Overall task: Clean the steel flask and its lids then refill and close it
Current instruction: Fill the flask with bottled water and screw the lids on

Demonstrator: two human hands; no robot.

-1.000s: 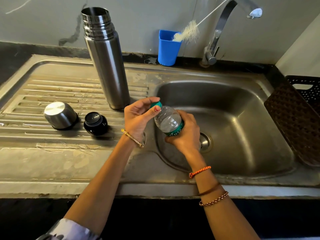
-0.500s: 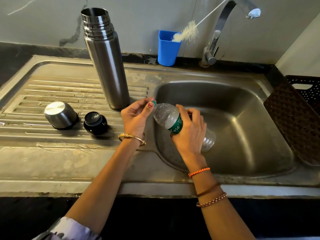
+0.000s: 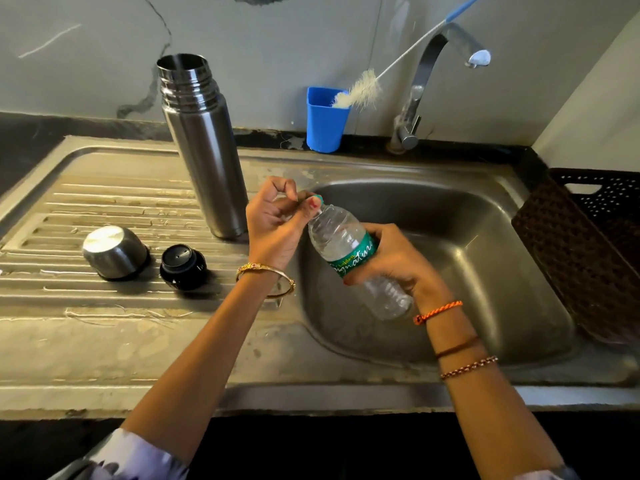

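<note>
Pale sleeve [image 3: 138, 455] — gold bangle [image 3: 266, 275], beaded bracelets [image 3: 467, 367].

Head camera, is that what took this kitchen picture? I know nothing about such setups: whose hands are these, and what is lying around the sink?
Yes. There is no machine here: a person wears a camera on the head, so you look down along their own arms. The left hand pinches the green cap of a clear water bottle, and the right hand grips the bottle's middle, holding it tilted over the sink. On the ribbed draining board to the left stands the open steel flask, upright. In front of it lie its steel cup lid and black stopper, apart from each other. At the back a blue cup holds a bottle brush, beside the tap. A dark basket sits at the right.
</note>
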